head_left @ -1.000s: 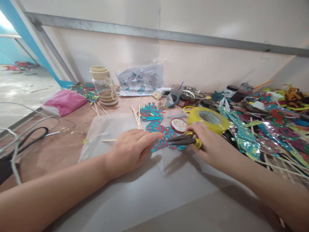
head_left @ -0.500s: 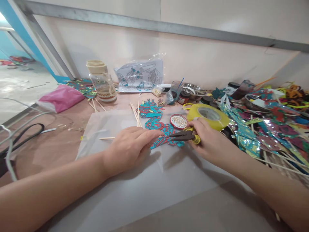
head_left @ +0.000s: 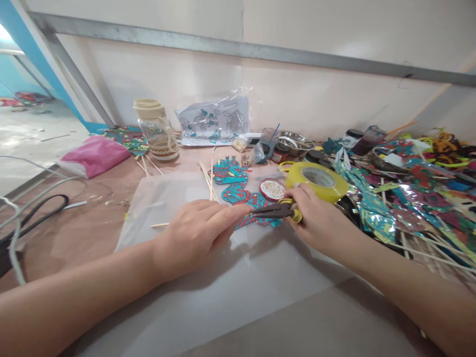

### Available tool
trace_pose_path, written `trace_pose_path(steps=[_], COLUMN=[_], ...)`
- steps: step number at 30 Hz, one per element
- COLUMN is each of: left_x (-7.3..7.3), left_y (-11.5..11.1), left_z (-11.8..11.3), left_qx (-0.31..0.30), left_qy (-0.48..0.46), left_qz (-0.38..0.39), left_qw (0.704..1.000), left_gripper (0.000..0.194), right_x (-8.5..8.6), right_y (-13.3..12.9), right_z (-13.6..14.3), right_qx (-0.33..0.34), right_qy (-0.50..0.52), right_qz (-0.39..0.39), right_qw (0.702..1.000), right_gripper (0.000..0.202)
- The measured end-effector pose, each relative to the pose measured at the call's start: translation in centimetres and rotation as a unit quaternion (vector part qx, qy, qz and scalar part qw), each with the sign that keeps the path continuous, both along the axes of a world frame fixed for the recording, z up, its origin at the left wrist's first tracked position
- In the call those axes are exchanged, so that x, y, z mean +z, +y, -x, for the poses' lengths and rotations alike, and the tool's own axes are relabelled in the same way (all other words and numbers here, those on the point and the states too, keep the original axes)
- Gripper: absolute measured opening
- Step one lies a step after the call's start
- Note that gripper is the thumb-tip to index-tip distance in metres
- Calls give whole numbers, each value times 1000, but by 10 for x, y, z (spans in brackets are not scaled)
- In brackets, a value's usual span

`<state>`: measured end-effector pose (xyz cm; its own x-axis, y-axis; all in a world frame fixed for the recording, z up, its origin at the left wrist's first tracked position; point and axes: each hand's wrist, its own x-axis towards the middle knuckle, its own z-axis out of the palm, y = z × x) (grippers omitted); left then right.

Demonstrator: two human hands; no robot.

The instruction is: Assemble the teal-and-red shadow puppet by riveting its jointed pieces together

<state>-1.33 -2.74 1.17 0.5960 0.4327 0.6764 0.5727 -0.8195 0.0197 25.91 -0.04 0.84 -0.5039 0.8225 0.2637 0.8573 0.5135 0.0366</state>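
Observation:
My right hand (head_left: 316, 213) grips a pair of pliers (head_left: 273, 212) by its yellow handles. The dark jaws point left, and their tips meet the fingertips of my left hand (head_left: 201, 228). With fingers pressed together, my left hand pinches the edge of a painted cutout figure (head_left: 238, 191), turquoise and red, lying on a translucent sheet (head_left: 208, 297). A thin wooden stick (head_left: 159, 225) pokes out to the left from under that hand; its other end is hidden. Just beyond the pliers is a small round lid (head_left: 272, 189) holding tiny metallic pieces.
A roll of yellow tape (head_left: 334, 186) lies beside my right hand. Heaped at the right are painted cutouts (head_left: 375, 213) and sticks. At the back stand a bottle (head_left: 156, 131), a bagged drawing (head_left: 213, 119) and paint jars (head_left: 280, 149). Cables (head_left: 17, 233) run along the left.
The pliers' jaws have shifted slightly left, and their tips now reach my left fingertips. The camera view has tilted a little. Both hands keep their holds.

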Motion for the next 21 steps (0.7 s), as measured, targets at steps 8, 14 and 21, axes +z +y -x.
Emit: trace_pose_path(steps=[8,14,21], left_x=[-12,-20,-22], left_y=[8,13,13], left_z=[0,0,-1], left_qx=[29,69,65], left_qy=[26,28,28], left_qz=[17,22,23], left_qw=[999,997,997], left_gripper=[25,23,26], right_x=[57,45,59], right_y=[-16,-33,-30], right_z=[-20,-17,-25], right_qx=[-84,-106,27], right_qy=[-14,-45,-60], right_qz=[-43,175,213], right_qw=[995,978,975], right_gripper=[24,19,53])
